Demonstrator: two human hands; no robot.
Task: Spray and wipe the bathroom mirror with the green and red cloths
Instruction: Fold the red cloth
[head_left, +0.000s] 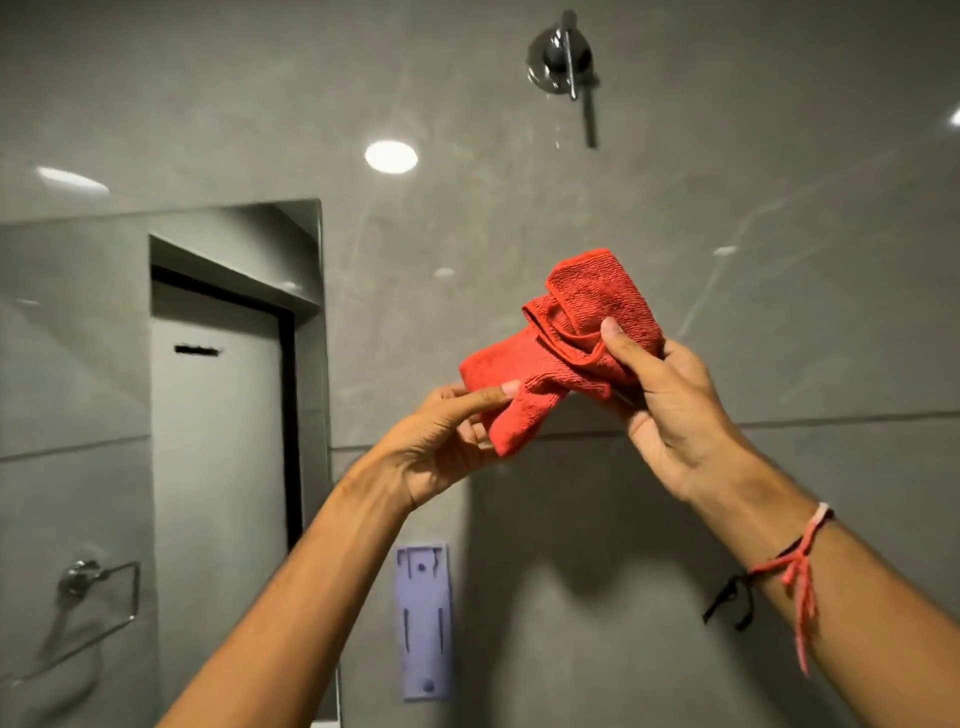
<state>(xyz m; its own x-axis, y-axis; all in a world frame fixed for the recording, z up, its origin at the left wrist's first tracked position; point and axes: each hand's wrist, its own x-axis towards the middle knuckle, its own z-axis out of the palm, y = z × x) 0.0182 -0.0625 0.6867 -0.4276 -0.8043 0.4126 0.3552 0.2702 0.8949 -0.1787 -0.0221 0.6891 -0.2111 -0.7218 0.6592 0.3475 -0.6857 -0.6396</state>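
Observation:
A crumpled red cloth (566, 343) is held up in front of the grey tiled wall, right of the mirror (78, 364). My right hand (670, 410) grips its upper bunched part, thumb pressed on the fabric. My left hand (447, 441) pinches the cloth's lower left corner between thumb and fingers. The mirror fills the left side and reflects a pale door and a chrome towel ring. No green cloth and no spray bottle are in view.
A chrome wall fitting (563, 54) sticks out of the tiles high above the cloth. A lilac plastic wall bracket (425, 621) hangs below my left forearm, just right of the mirror's edge. Red and black threads are tied around my right wrist.

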